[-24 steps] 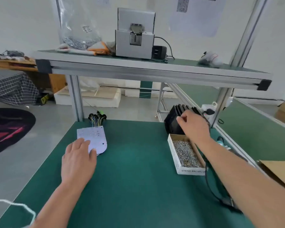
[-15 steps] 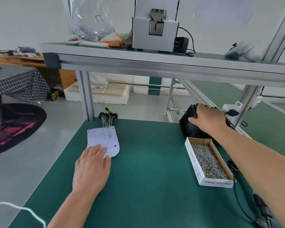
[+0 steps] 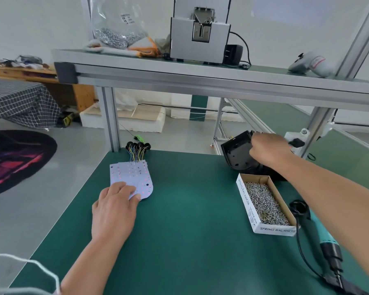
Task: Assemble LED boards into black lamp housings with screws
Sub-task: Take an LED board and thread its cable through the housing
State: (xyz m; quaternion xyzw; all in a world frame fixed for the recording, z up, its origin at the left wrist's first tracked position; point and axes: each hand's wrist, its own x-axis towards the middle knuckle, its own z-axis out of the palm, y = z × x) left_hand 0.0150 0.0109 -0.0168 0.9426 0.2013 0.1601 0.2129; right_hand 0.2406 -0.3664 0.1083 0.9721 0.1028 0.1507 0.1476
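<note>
A: Right of centre, a long open cardboard box is seen, filled nearly to the rim with small silver screws.

B: "SPRING BALANCER" is printed on its white wall. Just past its far end, a black lamp housing is gripped by the right hand, with the fingers curled over its upper edge.

A: The housing is held tilted, its hollow side turned toward the camera. Moulded holes can be made out in it.

B: Lower left of centre, the left hand is laid flat with its fingers straight. The fingertips are rested on the near edge of the LED boards, which are stacked on the green mat.

A: Coloured wires with black caps are bunched at the stack's far end.

B: At the top of the frame, a clear bag is propped on the shelf, with silvery small parts heaped in its bottom.

A: At lower right, a teal screwdriver is laid just beside the box and is partly covered by the right forearm.
</note>
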